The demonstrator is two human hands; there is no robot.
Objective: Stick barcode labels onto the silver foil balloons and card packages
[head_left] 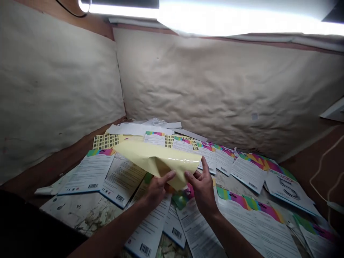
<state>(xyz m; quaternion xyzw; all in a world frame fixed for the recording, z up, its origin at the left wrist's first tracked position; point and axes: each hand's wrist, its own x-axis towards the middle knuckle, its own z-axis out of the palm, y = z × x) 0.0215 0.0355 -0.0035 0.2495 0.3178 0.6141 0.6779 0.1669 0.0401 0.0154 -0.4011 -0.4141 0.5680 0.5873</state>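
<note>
Between my two hands a pale yellow sheet is held up over the table, curled and glossy along its right part. It looks like sticker backing paper; whether stickers are on its far side is hidden. My left hand pinches its lower edge, thumb on top. At the right corner, my right hand grips the sheet between thumb and fingers. Below and around lie printed packages with colourful tops, text and barcodes. Behind the held sheet, a yellow sticker sheet with small dark labels lies flat.
White paper strips and clear plastic lie at the back of the table. More packages spread to the right, one with a dark number-like shape. Paper-covered walls enclose the back and left. A white cable hangs at right, and bright lamps hang above.
</note>
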